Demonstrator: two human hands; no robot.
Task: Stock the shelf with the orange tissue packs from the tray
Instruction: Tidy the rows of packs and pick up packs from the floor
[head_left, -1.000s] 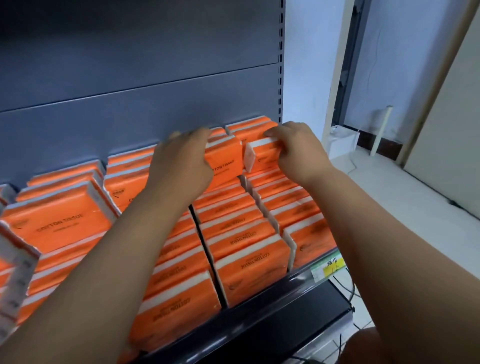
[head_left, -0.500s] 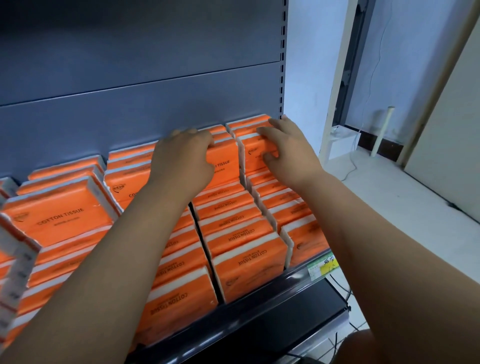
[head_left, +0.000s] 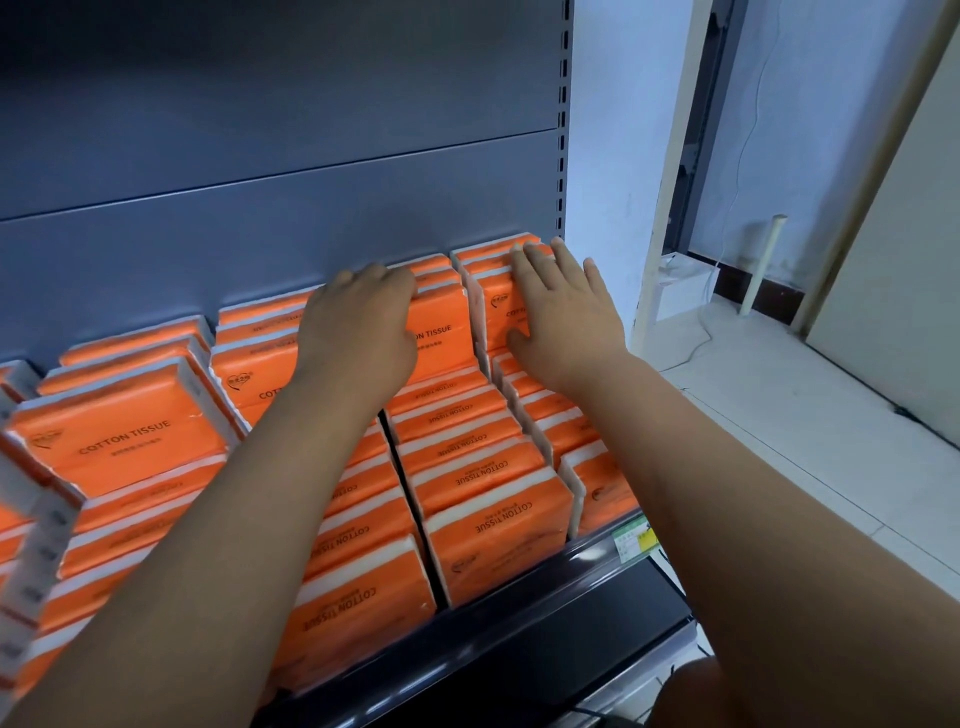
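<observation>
At centre frame, the right hand (head_left: 566, 317) and left hand (head_left: 358, 322) are resting on upright packs (head_left: 441, 332) at the back of the shelf (head_left: 519, 603).
The right hand is lying flat with fingers straight and spread, pressing the face of the rear pack (head_left: 498, 306) in the rightmost column and holding nothing. The left hand is covering the neighbouring upright pack just to the left; its fingers are bending over the top edge out of sight, so whether they are gripping cannot be told. Orange rows (head_left: 488, 530) are filling the shelf from lower left to centre right, and a yellow-green tag (head_left: 631, 543) is sitting on the rim at lower right.
</observation>
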